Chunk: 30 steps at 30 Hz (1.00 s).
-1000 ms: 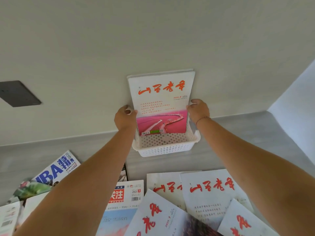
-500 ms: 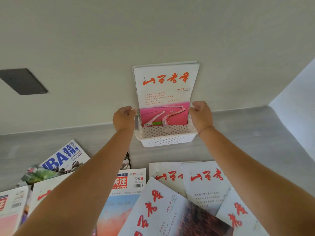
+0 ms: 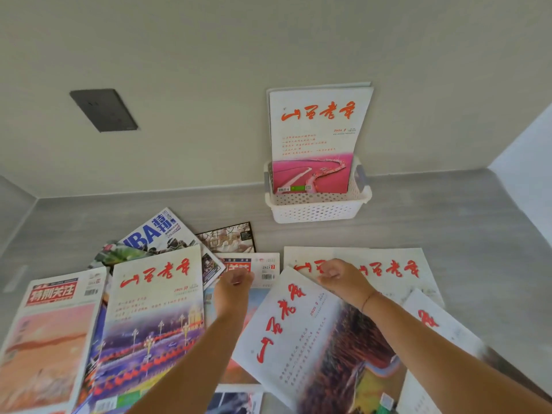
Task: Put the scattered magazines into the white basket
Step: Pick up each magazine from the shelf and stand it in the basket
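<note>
The white perforated basket stands against the wall. One white magazine with red lettering and a pink photo stands upright inside it, leaning on the wall. Both hands are well in front of the basket, low over the scattered magazines. My left hand hovers with loosely curled fingers over a magazine with a barcode. My right hand is at the top edge of a tilted white magazine; neither hand holds anything. More magazines lie at the left and at the right.
A blue-lettered sports magazine and a dark one lie behind the pile. A red-titled magazine is at the far left. The surface is grey. A dark wall plate sits upper left; a side wall closes the right.
Both hands have let go of the magazine standing in the basket and have drawn back and down over the scattered magazines. The view has tilted down, so more magazines show.
</note>
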Each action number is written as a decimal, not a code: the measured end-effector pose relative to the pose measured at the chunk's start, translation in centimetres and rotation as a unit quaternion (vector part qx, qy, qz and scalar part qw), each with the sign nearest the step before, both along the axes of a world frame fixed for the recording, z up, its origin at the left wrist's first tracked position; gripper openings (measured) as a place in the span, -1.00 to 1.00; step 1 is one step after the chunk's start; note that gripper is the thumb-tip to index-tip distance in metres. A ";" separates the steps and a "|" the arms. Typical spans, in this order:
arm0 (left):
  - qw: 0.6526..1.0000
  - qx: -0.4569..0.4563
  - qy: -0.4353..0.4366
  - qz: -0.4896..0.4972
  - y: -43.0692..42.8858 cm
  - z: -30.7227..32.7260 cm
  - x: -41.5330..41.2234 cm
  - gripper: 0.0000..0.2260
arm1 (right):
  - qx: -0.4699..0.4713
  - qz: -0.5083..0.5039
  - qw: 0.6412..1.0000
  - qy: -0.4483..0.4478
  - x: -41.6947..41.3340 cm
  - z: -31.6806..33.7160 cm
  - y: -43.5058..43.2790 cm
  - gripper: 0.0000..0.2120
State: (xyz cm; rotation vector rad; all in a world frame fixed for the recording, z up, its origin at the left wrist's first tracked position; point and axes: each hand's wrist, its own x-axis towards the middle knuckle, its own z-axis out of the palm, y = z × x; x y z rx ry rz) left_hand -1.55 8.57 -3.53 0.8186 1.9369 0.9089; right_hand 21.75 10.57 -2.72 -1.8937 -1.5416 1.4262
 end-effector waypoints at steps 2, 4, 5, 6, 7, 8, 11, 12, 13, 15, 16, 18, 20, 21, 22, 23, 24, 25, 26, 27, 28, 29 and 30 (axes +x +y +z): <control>1.000 -0.020 0.017 -0.013 -1.9 -0.5 -0.4 -0.89 | 0.005 0.006 1.000 -0.013 -0.2 -0.1 -0.7 -0.64; 0.999 -0.037 0.036 -0.016 -3.4 -0.6 -0.7 -0.93 | 0.006 0.013 1.000 -0.028 -0.4 -0.1 -1.3 -0.63; 0.998 -0.041 0.043 -0.016 -4.1 -0.6 -0.9 -0.92 | 0.005 0.015 0.999 -0.032 -0.5 0.0 -1.5 -0.62; 0.998 -0.044 0.049 -0.017 -4.7 -0.6 -1.0 -0.91 | 0.005 0.015 0.999 -0.034 -0.6 0.0 -1.7 -0.62; 0.997 -0.045 0.054 -0.019 -5.3 -0.7 -1.1 -0.90 | 0.006 0.015 0.999 -0.037 -0.6 0.0 -2.0 -0.62; 0.997 -0.045 0.058 -0.019 -5.8 -0.7 -1.2 -0.89 | 0.008 0.017 0.999 -0.041 -0.7 0.1 -2.1 -0.62; 0.997 -0.041 0.066 -0.023 -7.4 -0.7 -1.5 -0.86 | 0.012 0.032 0.997 -0.066 -1.1 0.1 -2.3 -0.59; 0.997 -0.039 0.065 -0.019 -7.8 -0.7 -1.6 -0.86 | 0.011 0.036 0.996 -0.076 -1.3 0.1 -2.4 -0.58; 0.997 -0.039 0.064 -0.015 -8.3 -0.8 -1.6 -0.86 | 0.009 0.040 0.996 -0.084 -1.5 0.0 -2.4 -0.57; 0.996 -0.050 0.066 -0.016 -9.1 -0.9 -1.7 -0.90 | 0.002 0.047 0.994 -0.102 -2.0 -0.1 -2.4 -0.59; 0.996 -0.057 0.071 -0.021 -9.5 -1.0 -1.7 -0.91 | 0.003 0.052 0.992 -0.113 -2.2 -0.1 -2.5 -0.64; 0.995 -0.064 0.074 -0.029 -10.1 -1.2 -1.6 -0.89 | 0.010 0.058 0.990 -0.131 -2.7 -0.2 -2.5 -0.73; 0.994 -0.071 0.071 -0.034 -10.3 -1.2 -1.4 -0.83 | 0.014 0.052 0.988 -0.145 -3.2 -0.4 -2.6 -0.67; 0.994 -0.074 0.072 -0.038 -10.3 -1.2 -1.4 -0.81 | 0.016 0.052 0.986 -0.160 -3.3 -0.6 -2.7 -0.62; 0.993 -0.076 0.074 -0.043 -10.3 -1.1 -1.3 -0.80 | 0.019 0.055 0.983 -0.172 -3.5 -0.7 -2.7 -0.59; 0.993 -0.078 0.075 -0.047 -10.2 -1.1 -1.2 -0.80 | 0.018 0.057 0.984 -0.166 -3.5 -0.8 -2.7 -0.59; 0.993 -0.079 0.075 -0.049 -10.2 -1.0 -1.2 -0.80 | 0.014 0.049 0.990 -0.133 -3.5 -0.8 -2.7 -0.62; 0.993 -0.080 0.073 -0.048 -10.1 -1.0 -1.2 -0.81 | 0.008 0.036 0.996 -0.084 -3.4 -0.7 -2.7 -0.67; 0.993 -0.080 0.068 -0.046 -10.0 -1.0 -1.2 -0.83 | 0.004 0.020 0.999 -0.038 -3.2 -0.6 -2.8 -0.74; 0.994 -0.078 0.059 -0.042 -9.9 -0.9 -1.2 -0.86 | 0.004 0.008 1.000 -0.003 -2.8 -0.5 -2.8 -0.80; 0.996 -0.073 0.046 -0.035 -9.8 -0.9 -1.3 -0.89 | 0.006 0.002 1.000 0.021 -2.5 -0.4 -2.8 -0.83; 0.997 -0.068 0.030 -0.026 -9.7 -0.9 -1.3 -0.90 | 0.005 0.000 0.999 0.044 -2.1 -0.3 -2.9 -0.85; 0.998 -0.062 0.014 -0.014 -9.5 -0.9 -1.4 -0.90 | 0.003 -0.002 0.998 0.065 -1.7 -0.2 -2.8 -0.86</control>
